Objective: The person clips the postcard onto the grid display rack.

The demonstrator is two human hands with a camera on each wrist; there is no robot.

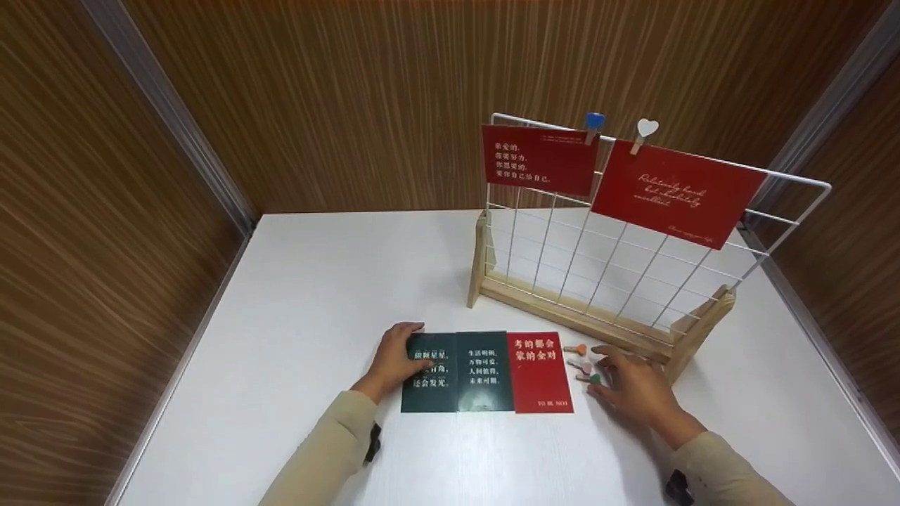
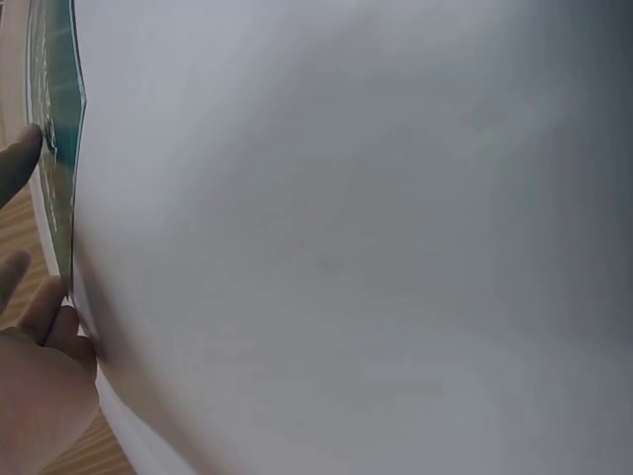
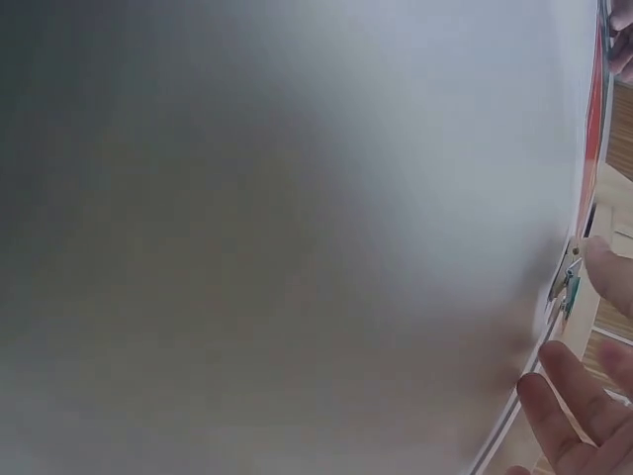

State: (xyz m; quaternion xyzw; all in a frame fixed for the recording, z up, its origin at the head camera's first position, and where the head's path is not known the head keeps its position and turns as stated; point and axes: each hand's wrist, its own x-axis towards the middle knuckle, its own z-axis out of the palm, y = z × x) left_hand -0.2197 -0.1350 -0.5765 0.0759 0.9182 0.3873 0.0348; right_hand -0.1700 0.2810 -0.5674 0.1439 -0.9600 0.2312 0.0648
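Note:
Two dark green cards, the left one (image 1: pixel 430 397) and the middle one (image 1: pixel 484 337), lie in a row with a red card (image 1: pixel 541 383) on the table. My left hand (image 1: pixel 395 357) rests at the left edge of the left green card, its thumb (image 2: pixel 22 163) over the printed face. Just right of the red card lie three small clips: orange (image 1: pixel 578 349), pink (image 1: pixel 585 367) and green (image 1: pixel 593 379). Around their right ends my right hand (image 1: pixel 636 390) spreads its fingers, the thumb right at the green clip and the index finger near the orange one.
A white wire grid rack (image 1: pixel 573 239) on a wooden base (image 1: pixel 562 309) stands behind the right hand. Two red cards, left (image 1: pixel 538 186) and right (image 1: pixel 675 193), hang from it by a blue heart clip (image 1: pixel 595 121) and a white heart clip (image 1: pixel 647 128). Wood-grain panels (image 1: pixel 316 105) enclose the table.

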